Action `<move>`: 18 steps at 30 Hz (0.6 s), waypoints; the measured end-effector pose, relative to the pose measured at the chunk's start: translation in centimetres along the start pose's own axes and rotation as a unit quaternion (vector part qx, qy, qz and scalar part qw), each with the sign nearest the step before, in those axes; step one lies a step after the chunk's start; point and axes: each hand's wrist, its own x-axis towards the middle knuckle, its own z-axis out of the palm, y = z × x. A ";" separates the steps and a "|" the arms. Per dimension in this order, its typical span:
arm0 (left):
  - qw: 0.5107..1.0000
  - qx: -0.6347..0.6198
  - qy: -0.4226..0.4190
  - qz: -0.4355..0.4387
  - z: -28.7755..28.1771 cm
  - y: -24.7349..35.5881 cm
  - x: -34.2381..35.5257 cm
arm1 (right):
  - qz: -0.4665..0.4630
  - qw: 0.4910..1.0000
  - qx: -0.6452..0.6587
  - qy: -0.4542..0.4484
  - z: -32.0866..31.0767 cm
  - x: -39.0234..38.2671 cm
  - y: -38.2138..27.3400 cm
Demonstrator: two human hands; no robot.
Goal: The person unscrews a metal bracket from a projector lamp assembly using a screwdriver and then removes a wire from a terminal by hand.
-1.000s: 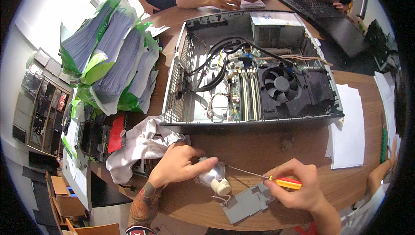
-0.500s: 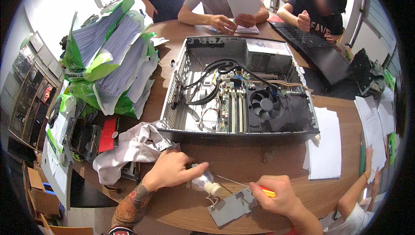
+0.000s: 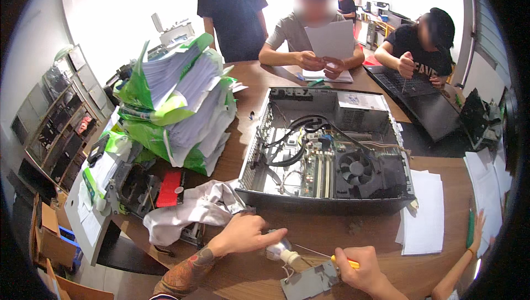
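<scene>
The small white bottle (image 3: 279, 251) lies under our left hand (image 3: 243, 234), fingers seemingly curled around it; our right hand (image 3: 359, 267) pinches a yellow-handled screwdriver (image 3: 323, 255) over the grey bracket (image 3: 309, 282).

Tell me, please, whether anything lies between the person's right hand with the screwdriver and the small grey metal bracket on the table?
Nothing visible does. The right hand grips the yellow-handled screwdriver right beside the grey metal bracket, its thumb side at the bracket's edge. The left hand rests on a small clear bottle just beyond, off to the side.
</scene>
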 end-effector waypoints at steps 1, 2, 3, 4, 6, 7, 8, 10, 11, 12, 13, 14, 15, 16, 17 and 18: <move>0.999 -0.036 -0.002 -0.003 -0.4 0.2 -0.1 | -0.016 1.000 -0.007 -0.012 0.0 0.0 0.3; 0.997 -0.072 -0.002 -0.006 -0.8 0.6 -0.1 | -0.034 0.999 -0.015 -0.024 0.0 0.1 0.3; 0.995 -0.094 -0.008 -0.019 -0.8 1.0 -0.3 | -0.042 0.999 -0.013 -0.022 -0.1 0.2 0.1; 0.996 -0.090 -0.002 -0.020 -0.7 0.9 -0.1 | -0.063 0.998 -0.004 -0.009 -0.2 0.0 -0.3; 0.999 -0.052 -0.003 0.002 -0.5 0.3 0.0 | -0.088 0.996 0.006 0.001 -0.3 0.0 -0.7; 0.997 -0.079 -0.006 0.003 -0.5 0.4 -0.2 | -0.090 0.996 0.008 -0.004 -0.4 0.0 -0.6; 0.997 -0.079 -0.004 0.002 -0.5 0.4 -0.2 | -0.089 0.996 0.009 -0.009 -0.5 -0.1 -0.6; 0.998 -0.064 0.008 0.013 -0.4 0.4 -0.2 | -0.098 0.995 0.008 -0.010 -0.6 0.0 -0.9; 0.997 -0.076 0.010 0.018 -0.7 0.6 -0.3 | -0.105 0.994 0.005 -0.011 -0.6 0.1 -1.0; 0.997 -0.078 0.010 0.018 -0.6 0.4 -0.2 | -0.104 0.995 0.004 -0.013 -0.6 0.2 -0.9; 0.997 -0.074 0.011 0.018 -0.5 0.1 0.0 | -0.118 0.993 -0.004 -0.015 -0.6 0.3 -0.8; 0.997 -0.070 0.012 0.017 -0.3 0.0 0.0 | -0.131 0.991 -0.011 -0.018 -0.7 0.3 -0.6; 0.997 -0.073 0.011 0.018 -0.2 -0.1 0.0 | -0.129 0.991 -0.013 -0.019 -0.6 0.4 -0.1; 0.996 -0.080 0.016 0.020 -0.3 -0.2 -0.1 | -0.146 0.988 -0.053 -0.019 -0.4 0.4 0.7; 0.996 -0.087 0.020 0.024 -0.3 -0.2 0.0 | -0.163 0.982 -0.094 -0.019 -0.3 0.4 1.2; 0.995 -0.090 0.018 0.027 -0.4 -0.1 0.0 | -0.160 0.982 -0.097 -0.019 -0.4 0.4 1.4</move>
